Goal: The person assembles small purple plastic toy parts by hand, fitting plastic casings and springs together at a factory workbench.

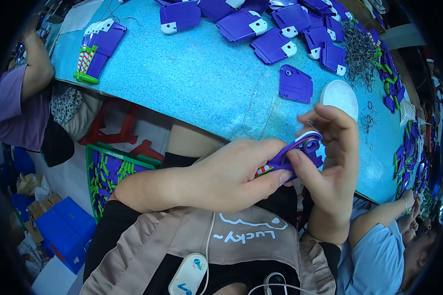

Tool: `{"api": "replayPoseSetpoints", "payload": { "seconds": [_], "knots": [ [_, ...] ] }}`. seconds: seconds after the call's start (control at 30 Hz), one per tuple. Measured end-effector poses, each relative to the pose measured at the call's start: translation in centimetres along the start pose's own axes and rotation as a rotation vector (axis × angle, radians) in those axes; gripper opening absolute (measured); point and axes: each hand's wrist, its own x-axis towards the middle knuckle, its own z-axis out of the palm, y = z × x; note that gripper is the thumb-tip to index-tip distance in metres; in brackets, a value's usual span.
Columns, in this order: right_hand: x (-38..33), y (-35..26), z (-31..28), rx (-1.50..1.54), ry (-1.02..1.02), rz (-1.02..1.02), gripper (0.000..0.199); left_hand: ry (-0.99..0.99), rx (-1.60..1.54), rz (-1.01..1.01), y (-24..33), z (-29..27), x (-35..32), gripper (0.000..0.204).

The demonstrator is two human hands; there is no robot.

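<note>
My left hand [231, 172] is closed round a small purple plastic part [310, 144], just above my lap. The part has a round hub, a pale edge and a red-and-white striped piece showing near my left fingers. My right hand [332, 162] presses its thumb on the part beside the hub, with its other fingers curled above. A thin metal wire end [310, 125] sticks up by the right fingertips; the rest of it is hidden. Just beyond, a loose purple plate [296, 84] and a round white dish [339, 98] lie on the blue table [182, 83].
Purple plates with white corners [241, 24] cover the far side. A heap of wire springs [362, 54] lies right of them. Fanned assembled pieces [99, 49] lie far left. A green crate [91, 177] of parts stands left of me. Co-workers sit left [19, 103] and right [379, 250].
</note>
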Motion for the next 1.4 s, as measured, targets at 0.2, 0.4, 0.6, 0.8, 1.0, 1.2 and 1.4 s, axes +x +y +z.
{"api": "replayPoseSetpoints", "payload": {
  "seconds": [0.2, 0.4, 0.6, 0.8, 1.0, 1.2, 1.4],
  "knots": [
    [1.8, -0.8, -1.0, -0.091, -0.228, 0.24, 0.06, -0.045, 0.001, -0.013, 0.3, -0.5, -0.2, 0.02],
    [3.0, 0.0, -0.4, 0.429, -0.034, 0.11, 0.043, 0.091, -0.05, 0.096, 0.4, -0.7, -1.1, 0.019],
    [0.4, 1.6, 2.2, -1.031, -0.187, -0.222, 0.043, 0.378, -0.343, -0.014, 1.6, -2.3, -2.2, 0.034],
    [-2.2, 2.4, 1.4, -0.763, -0.23, -0.164, 0.049, 0.407, -0.295, 0.093, 0.1, -2.5, -1.3, 0.035],
    [-2.0, 2.6, 1.7, -0.915, -0.032, -0.249, 0.049, 0.419, -0.262, 0.137, 0.2, -2.4, -1.2, 0.035],
    [-1.0, 0.2, 0.7, -0.931, -0.058, -0.104, 0.042, 0.411, -0.231, 0.137, -0.1, -1.8, -1.6, 0.036],
    [-1.5, 0.7, 0.3, -0.002, 0.156, -0.178, 0.028, 0.205, 0.026, 0.142, -0.8, -0.4, -0.9, 0.041]
  ]
}}
